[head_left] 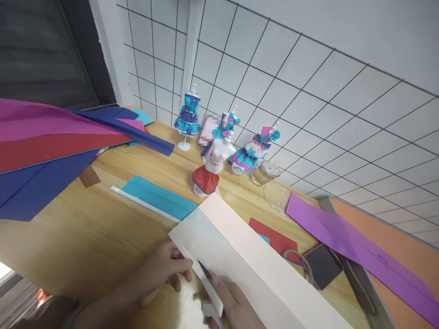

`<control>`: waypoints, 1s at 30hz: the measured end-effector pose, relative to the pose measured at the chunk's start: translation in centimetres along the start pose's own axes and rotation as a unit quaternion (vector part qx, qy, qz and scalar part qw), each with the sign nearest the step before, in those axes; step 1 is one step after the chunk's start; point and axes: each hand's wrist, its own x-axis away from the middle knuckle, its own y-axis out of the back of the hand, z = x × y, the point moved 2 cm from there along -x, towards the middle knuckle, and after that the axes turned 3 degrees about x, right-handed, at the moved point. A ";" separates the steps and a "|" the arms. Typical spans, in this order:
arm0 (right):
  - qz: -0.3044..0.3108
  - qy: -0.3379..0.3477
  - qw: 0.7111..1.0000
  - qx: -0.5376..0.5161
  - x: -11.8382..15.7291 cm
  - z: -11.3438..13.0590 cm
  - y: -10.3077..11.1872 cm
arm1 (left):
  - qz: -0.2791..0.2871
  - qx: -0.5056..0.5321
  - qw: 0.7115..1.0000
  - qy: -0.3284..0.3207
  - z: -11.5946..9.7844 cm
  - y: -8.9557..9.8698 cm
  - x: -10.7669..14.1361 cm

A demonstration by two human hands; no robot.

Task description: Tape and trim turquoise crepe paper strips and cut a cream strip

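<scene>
A long white sheet of paper (222, 256), folded lengthwise, slants across the front of the table. My left hand (166, 267) pinches its near left edge between thumb and fingers. My right hand (236, 304) is closed around scissors (205, 270); their dark blade lies at the paper's near edge, and the handle is mostly hidden. A narrow white strip (211, 292) hangs along the cut edge beside the right hand. Beyond the paper's far corner stands a small white dress form (219, 155) wearing a red skirt (206, 179) with blue trim.
Turquoise paper (157, 196) with a white strip lies left. Several dressed forms, including a blue one (187, 114), stand by the tiled wall near a glass jar (265, 172). A phone (324, 265), red paper (270, 235) and purple paper (356, 246) lie right; coloured sheets (51, 151) overhang the left.
</scene>
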 end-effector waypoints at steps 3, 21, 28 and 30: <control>0.023 -0.056 0.996 -0.072 -0.7 0.9 -0.5 | 0.003 -0.002 1.000 0.002 0.0 0.1 0.0; 0.015 -0.050 0.994 -0.098 -1.7 1.9 -0.5 | 0.004 0.007 1.000 0.006 -0.1 0.3 -0.1; 0.017 -0.026 0.998 -0.056 -1.7 2.4 -0.5 | 0.002 0.008 1.000 0.007 -0.1 0.4 -0.1; 0.009 -0.043 0.998 -0.050 -1.8 2.1 -0.6 | 0.005 0.011 1.000 0.006 -0.1 0.4 -0.1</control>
